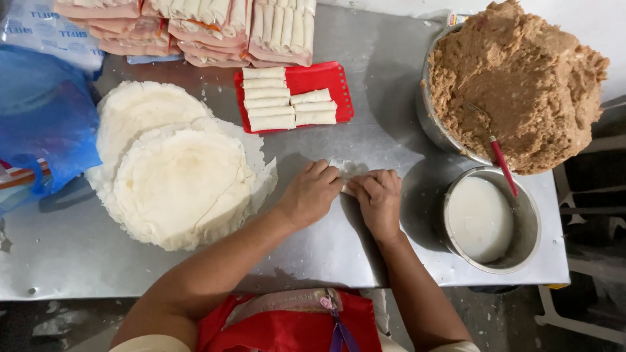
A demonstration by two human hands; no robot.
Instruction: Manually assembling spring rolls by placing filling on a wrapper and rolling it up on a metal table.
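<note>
Both my hands rest on a thin white wrapper (349, 170) lying on the steel table (78, 254). My left hand (312, 192) and my right hand (377, 197) have fingers curled over it, pressing and rolling it; only a small part of the wrapper shows between them. To the left lies a stack of round white wrappers (176, 182). A red tray (326, 81) behind my hands holds several finished white rolls (270, 99).
A large metal bowl (430, 120) heaped with brown filling (521, 85) stands at the right, a red-handled spoon (503, 166) stuck in it. A smaller steel bowl (521, 202) holds white liquid. Packed trays of rolls (215, 26) line the back. A blue plastic bag (39, 117) sits at the left.
</note>
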